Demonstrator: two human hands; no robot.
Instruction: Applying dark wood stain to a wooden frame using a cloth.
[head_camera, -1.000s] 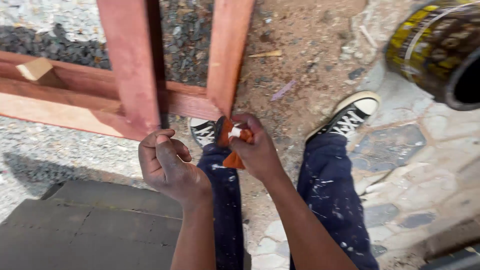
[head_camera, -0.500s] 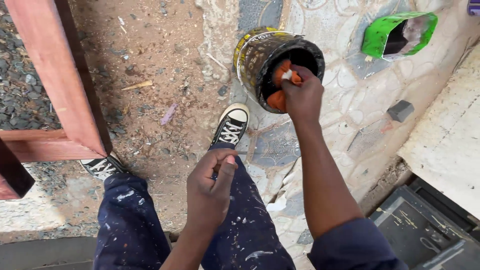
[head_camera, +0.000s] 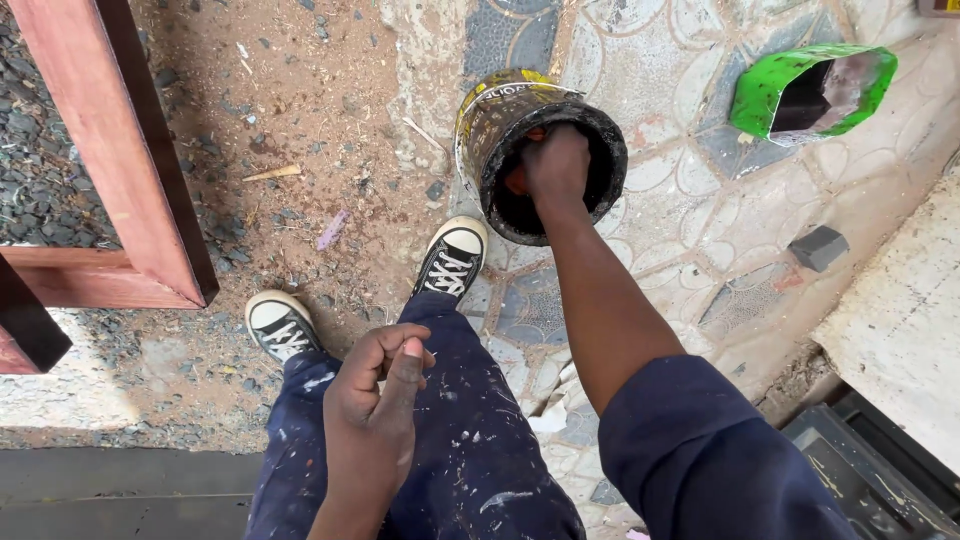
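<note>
My right hand (head_camera: 556, 165) reaches down into a dark, paint-stained can (head_camera: 497, 110) on the patterned paving. It is shut on an orange cloth (head_camera: 518, 180), of which only a sliver shows beside the fingers inside the can. My left hand (head_camera: 375, 390) hovers over my paint-spattered blue trousers (head_camera: 470, 450), fingers loosely curled and holding nothing. My two black-and-white sneakers (head_camera: 452, 258) stand on the dirt below.
A red-stained wooden frame (head_camera: 110, 150) stands at the left over gravel. A cut green container (head_camera: 810, 90) lies at the upper right, a small grey block (head_camera: 818, 247) near a concrete slab (head_camera: 900, 310). A black case (head_camera: 880, 470) sits at the lower right.
My right hand left the wooden frame with the orange cloth, swung right to the can and has now pushed deeper inside it. The view turned right too.
</note>
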